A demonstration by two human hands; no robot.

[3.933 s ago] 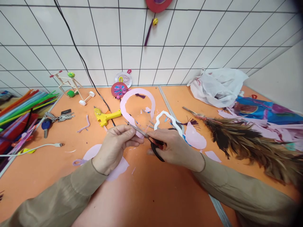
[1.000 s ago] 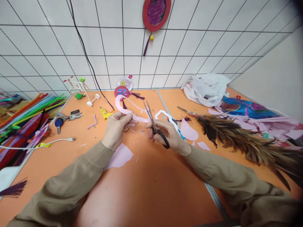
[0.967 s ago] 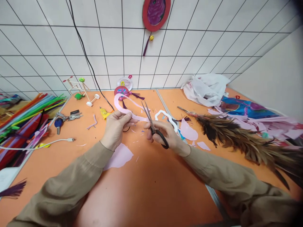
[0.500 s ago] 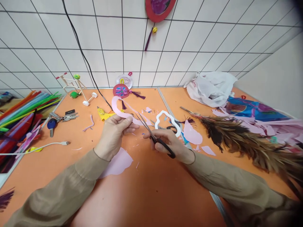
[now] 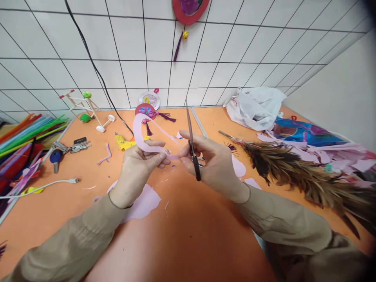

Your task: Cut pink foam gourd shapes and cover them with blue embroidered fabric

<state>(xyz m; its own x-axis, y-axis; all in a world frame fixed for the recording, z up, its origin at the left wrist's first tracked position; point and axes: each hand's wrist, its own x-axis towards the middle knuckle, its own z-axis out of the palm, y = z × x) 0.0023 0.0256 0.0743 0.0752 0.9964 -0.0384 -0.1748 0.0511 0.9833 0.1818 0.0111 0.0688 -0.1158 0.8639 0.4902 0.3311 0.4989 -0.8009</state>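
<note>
Between finger and thumb of my left hand (image 5: 143,166) is a curved strip of pink paper (image 5: 139,135), held above the table. My right hand (image 5: 210,160) is closed round black-handled scissors (image 5: 192,147), whose blades point up and away from the paper. The right thumb and a fingertip meet the strip's right end and seem to pinch it. A thin part of the strip arcs from its top down toward the right hand. Below my left wrist lies a larger pink paper piece (image 5: 147,201). More pink scraps (image 5: 238,166) are partly hidden behind my right hand.
A yellow glue gun (image 5: 123,141), keys (image 5: 76,147) and a white cable (image 5: 58,182) lie to the left, near colourful pipe cleaners (image 5: 35,129). A small wooden frame (image 5: 85,107) stands behind. On the right are a white plastic bag (image 5: 255,107) and brown feathers (image 5: 293,176).
The scissors have swung upright, away from the strip. My right hand has turned, and its fingertips have come to the strip's right end. The view has shifted slightly.
</note>
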